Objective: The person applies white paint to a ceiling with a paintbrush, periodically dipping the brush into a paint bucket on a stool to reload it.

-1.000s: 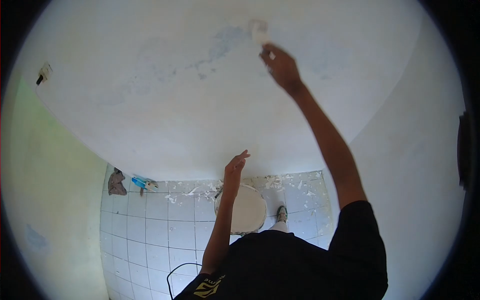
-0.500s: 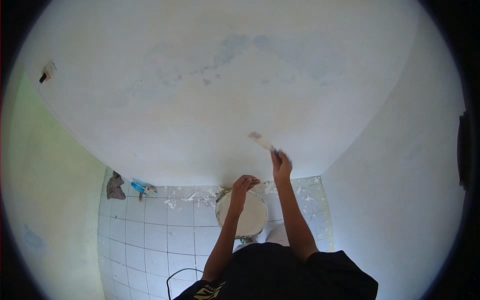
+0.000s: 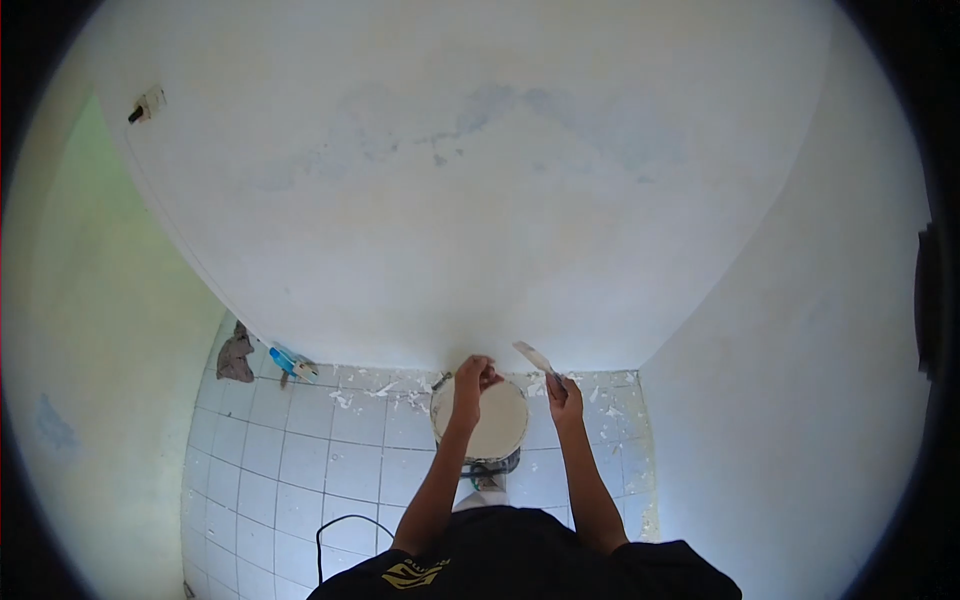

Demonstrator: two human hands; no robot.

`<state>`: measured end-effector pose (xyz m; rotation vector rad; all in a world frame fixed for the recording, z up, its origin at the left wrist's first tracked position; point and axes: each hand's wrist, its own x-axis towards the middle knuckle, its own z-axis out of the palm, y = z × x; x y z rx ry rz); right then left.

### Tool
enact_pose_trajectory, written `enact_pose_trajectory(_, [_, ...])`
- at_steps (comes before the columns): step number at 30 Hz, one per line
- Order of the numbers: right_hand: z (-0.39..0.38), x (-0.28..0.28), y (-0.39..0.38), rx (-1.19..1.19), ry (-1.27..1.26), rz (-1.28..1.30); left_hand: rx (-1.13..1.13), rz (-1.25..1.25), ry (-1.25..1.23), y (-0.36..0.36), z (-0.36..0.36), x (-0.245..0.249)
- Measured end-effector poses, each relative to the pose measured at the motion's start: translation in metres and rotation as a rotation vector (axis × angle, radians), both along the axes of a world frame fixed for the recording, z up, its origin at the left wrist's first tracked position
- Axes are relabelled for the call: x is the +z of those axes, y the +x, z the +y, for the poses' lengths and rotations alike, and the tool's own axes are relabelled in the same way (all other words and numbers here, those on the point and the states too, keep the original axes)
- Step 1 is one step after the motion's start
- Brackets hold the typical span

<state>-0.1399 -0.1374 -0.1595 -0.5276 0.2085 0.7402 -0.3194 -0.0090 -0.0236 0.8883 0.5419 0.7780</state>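
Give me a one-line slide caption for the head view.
Left hand at the bucket rim, right hand holding a putty knife above it, below a patchy white wall.

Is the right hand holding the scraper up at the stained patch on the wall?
No, the right hand holds the scraper low beside the bucket, well below the stained patch.

From here I see a pale back wall point(image 3: 450, 220), blotched bluish-grey up high, meeting a greenish wall point(image 3: 90, 330) on the left and a white wall point(image 3: 800, 330) on the right. The floor point(image 3: 300, 470) is white tile (paint flakes thickest along the wall's foot). A rag point(image 3: 236, 354) lies in the left corner; the light is soft and even.
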Motion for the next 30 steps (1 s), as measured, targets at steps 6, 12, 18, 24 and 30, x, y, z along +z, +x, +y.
enact_pose_trajectory(6, [-0.099, -0.027, -0.065, -0.091, 0.04, -0.168, -0.082, 0.021, -0.198, -0.052, -0.072, -0.038])
enact_pose_trajectory(12, [-0.173, -0.038, -0.123, -0.28, -0.082, 0.205, -0.16, 0.119, -0.324, -0.103, -0.126, -0.078])
enact_pose_trajectory(18, [-0.2, -0.042, -0.119, -0.282, 0.032, 0.37, -0.181, 0.188, -0.307, -0.13, -0.14, -0.056])
enact_pose_trajectory(24, [-0.203, -0.022, -0.111, -0.256, 0.101, 0.401, -0.167, 0.188, -0.287, -0.13, -0.124, -0.047])
enact_pose_trajectory(30, [-0.194, -0.001, -0.105, -0.229, 0.065, 0.272, -0.17, 0.172, -0.283, -0.131, -0.105, -0.048])
